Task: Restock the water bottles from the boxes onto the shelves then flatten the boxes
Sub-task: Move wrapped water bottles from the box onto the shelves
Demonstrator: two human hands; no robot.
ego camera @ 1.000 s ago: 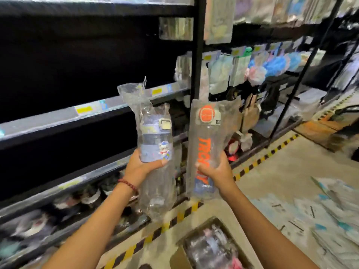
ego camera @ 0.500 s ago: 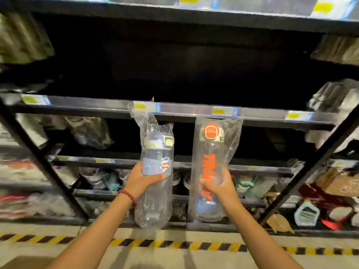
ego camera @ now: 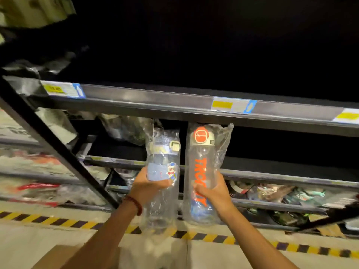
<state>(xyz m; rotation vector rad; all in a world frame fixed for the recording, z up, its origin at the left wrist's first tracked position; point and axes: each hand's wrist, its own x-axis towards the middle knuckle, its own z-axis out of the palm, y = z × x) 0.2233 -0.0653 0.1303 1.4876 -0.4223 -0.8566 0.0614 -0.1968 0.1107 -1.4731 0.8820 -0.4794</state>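
**Two bagged water bottles held up before the shelf**

The left hand [ego camera: 147,188] grips a blue water bottle [ego camera: 162,166] around its middle, fingers curled round the back and thumb across the front. This bottle is clear with a pale blue band, a small cartoon sticker on the band and a cream-coloured latch on its lid. It sits in a loose, crinkled transparent bag whose slack end hangs below the hand. A red beaded bracelet [ego camera: 135,204] circles the left wrist.

The right hand [ego camera: 213,193] grasps an orange-lettered water bottle [ego camera: 203,167] at its lower half, fingers wrapped round it. It is taller, clear, with bold orange vertical lettering, a cream lid bearing an orange rounded-square button, and a bluish base. It too is sealed in a clear plastic bag.

Both bottles stand upright, side by side and slightly apart, in front of the dark shelving and just below the grey shelf edge [ego camera: 155,98] carrying yellow price labels [ego camera: 223,104]. Lower shelves hold blurred packaged goods. Black-and-yellow hazard tape [ego camera: 58,222] runs along the floor.
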